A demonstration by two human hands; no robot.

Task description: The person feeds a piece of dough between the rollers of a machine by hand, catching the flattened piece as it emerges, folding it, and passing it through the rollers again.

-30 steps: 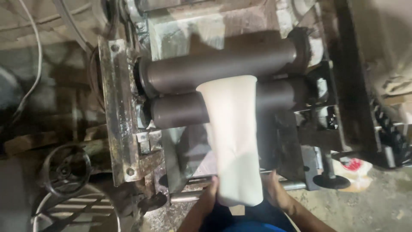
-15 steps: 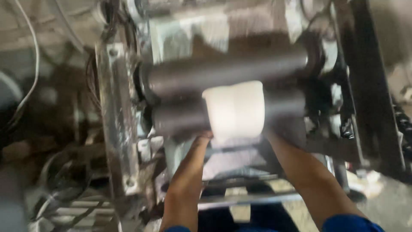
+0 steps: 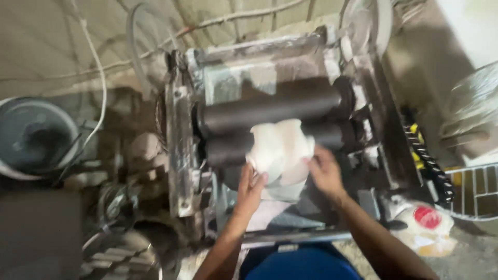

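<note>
A rolling machine with two dark horizontal rollers (image 3: 270,111) stands in front of me. A bunched, folded lump of white dough (image 3: 280,150) lies against the lower roller. My left hand (image 3: 251,186) grips the dough's lower left edge. My right hand (image 3: 324,171) holds its right side. Both forearms reach up from the bottom of the view. The picture is blurred, so the finger detail is unclear.
A grey round tub (image 3: 36,137) sits at the left. A chain (image 3: 428,161) runs down the machine's right side. A plastic bag with a red patch (image 3: 425,228) lies at the lower right, beside a white wire rack (image 3: 477,192). Cables hang behind the machine.
The long flat dough sheet that hung below the rollers has been gathered up into a folded lump at the lower roller. Both hands moved up to it. The camera shifted.
</note>
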